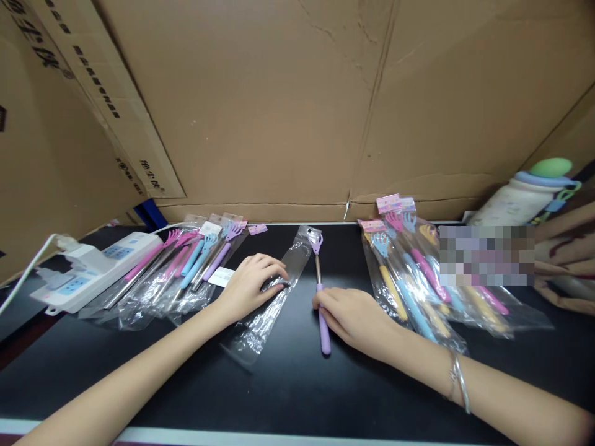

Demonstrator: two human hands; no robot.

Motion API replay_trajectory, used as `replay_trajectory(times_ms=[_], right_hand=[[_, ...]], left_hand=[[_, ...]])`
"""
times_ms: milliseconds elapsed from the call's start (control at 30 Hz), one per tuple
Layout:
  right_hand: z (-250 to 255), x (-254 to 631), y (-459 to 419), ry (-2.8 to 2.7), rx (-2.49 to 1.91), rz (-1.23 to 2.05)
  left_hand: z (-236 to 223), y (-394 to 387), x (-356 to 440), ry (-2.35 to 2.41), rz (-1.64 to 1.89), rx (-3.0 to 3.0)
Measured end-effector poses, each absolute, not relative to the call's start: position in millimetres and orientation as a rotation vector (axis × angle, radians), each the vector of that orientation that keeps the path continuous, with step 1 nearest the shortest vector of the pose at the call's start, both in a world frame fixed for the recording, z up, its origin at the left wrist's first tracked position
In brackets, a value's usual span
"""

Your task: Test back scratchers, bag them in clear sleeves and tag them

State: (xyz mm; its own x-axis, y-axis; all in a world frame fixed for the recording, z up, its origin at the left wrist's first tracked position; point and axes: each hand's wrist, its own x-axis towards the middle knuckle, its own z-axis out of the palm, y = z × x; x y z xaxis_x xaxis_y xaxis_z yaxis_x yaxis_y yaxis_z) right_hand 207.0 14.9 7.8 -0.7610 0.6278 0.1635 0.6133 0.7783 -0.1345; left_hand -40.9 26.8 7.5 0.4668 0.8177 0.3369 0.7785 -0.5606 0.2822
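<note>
My right hand [357, 319] is closed round the handle of a purple back scratcher [325, 334], whose claw end points away from me. Flat on the table lies a clear plastic bag [260, 328], slanting from the front left to beside the scratcher's claw. My left hand [253, 282] rests over the middle of this bag, fingers curved and a gap between thumb and forefinger. The scratcher's claw is at the bag's upper end; whether it is inside or on top I cannot tell.
Bagged back scratchers lie in a left pile [186, 266] and a right pile [418, 279]. A white power strip [102, 266] with plugs stands at far left, a bottle [515, 201] at back right. Another person's hand [569, 248] shows at the right edge. Cardboard [260, 111] walls the back.
</note>
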Motion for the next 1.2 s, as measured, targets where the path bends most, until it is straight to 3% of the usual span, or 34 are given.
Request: replay_trajectory(times_ms=[400,567,800,1200], right_hand=[[18,211,15,-2.712,-1.167,0.086],[25,219,21,-2.707,-1.345,0.013],[30,220,26,-2.734,-1.477,0.051],[30,220,26,-2.719,-1.518,-0.012]], left_hand=[[8,20,-43,1.337,0.354,2.702],[25,15,-45,1.237,0.374,2.622],[43,10,-56,1.018,0.139,2.528],[24,18,-45,1.004,0.388,2.818]])
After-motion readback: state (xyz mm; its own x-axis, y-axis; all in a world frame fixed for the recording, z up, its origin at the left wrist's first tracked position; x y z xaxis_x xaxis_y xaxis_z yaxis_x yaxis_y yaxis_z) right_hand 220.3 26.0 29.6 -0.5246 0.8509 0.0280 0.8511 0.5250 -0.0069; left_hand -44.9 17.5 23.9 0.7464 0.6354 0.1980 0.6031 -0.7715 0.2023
